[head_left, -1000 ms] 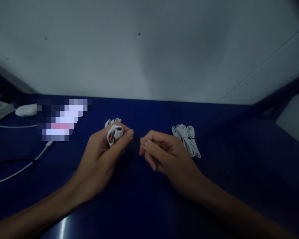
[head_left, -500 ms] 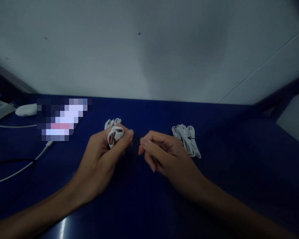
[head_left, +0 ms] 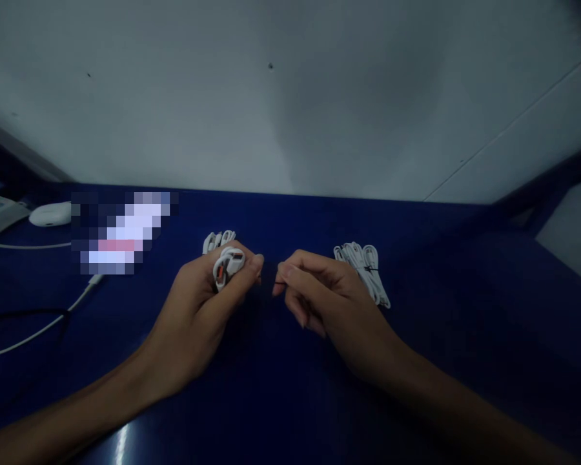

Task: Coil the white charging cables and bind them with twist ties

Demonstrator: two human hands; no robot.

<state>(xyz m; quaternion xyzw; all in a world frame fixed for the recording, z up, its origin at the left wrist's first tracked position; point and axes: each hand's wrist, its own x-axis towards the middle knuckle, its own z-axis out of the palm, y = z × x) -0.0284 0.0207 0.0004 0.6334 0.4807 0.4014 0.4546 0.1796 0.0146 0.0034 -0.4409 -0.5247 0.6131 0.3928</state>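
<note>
My left hand [head_left: 198, 310] is closed around a coiled white USB cable [head_left: 230, 265]. Two of its plug ends, one with an orange inside, show above the fist; the rest is hidden in the palm. Facing it across a small gap, my right hand [head_left: 319, 294] has thumb and forefinger pinched on a thin black tie [head_left: 279, 283], of which only a short piece shows. Just behind the left hand lies a bundle of white cable [head_left: 219, 240], partly covered. Another white cable bundle [head_left: 368, 268], bound with a black tie, lies beyond the right hand.
On the left of the blue table [head_left: 290, 400] is a blurred-out lit screen [head_left: 130, 232] with a white cord [head_left: 53, 326] running from it. A white rounded case [head_left: 51, 214] sits beside it. A pale wall [head_left: 271, 129] rises at the table's back edge.
Both hands have shifted slightly to the right. The coiled cable has turned a little in my left hand, and more of the thin black tie shows at my right fingertips.
</note>
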